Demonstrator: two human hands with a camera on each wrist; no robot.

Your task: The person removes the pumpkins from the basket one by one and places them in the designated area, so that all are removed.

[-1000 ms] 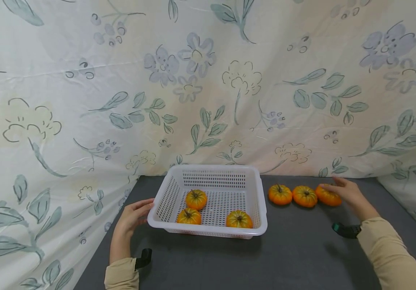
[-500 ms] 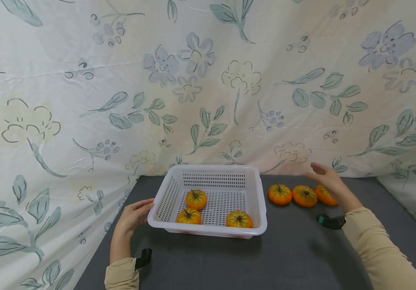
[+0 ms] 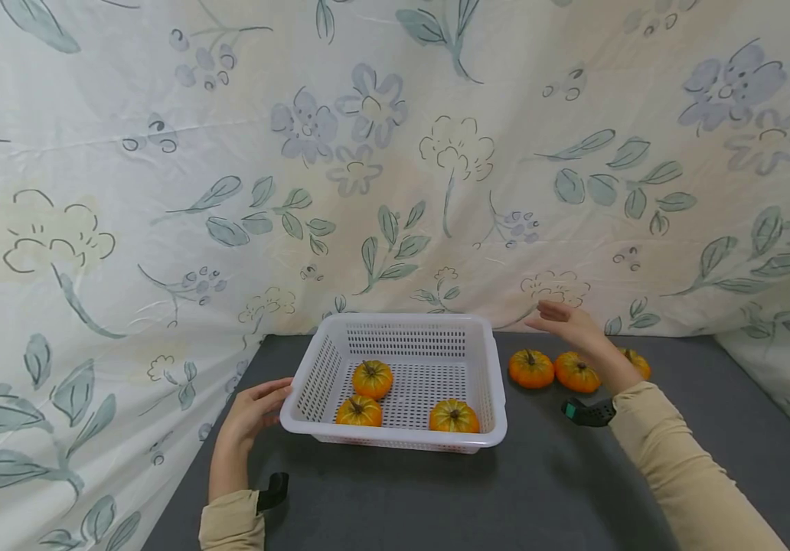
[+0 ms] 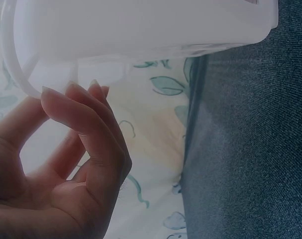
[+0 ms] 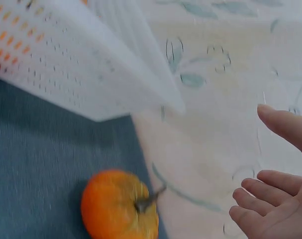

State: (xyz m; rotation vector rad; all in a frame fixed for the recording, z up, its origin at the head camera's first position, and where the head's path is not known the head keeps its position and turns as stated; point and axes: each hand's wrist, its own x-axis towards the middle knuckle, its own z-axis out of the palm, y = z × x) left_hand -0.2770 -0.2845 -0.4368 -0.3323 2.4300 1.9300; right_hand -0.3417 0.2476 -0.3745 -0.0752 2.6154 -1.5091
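I count six pumpkins: three inside the basket, three outside it. Inside, the rear pumpkin and the front-left pumpkin sit close together on the left; the front-right pumpkin sits apart from them, at the near wall. Outside, to the right of the basket, a row holds the near-basket pumpkin, the middle pumpkin and the end pumpkin, the last partly hidden by my right wrist.

By count, I judge the work to be at its midpoint; this moment alone does not tell me which group is done and which is left.

My left hand is narrow, fingers curved, and pinches the basket's left rim. My right hand is wide, thumb well apart from the fingers; it holds nothing and hovers above the row, touching no pumpkin.

The basket and row rest on the dark table. A floral cloth hangs behind.
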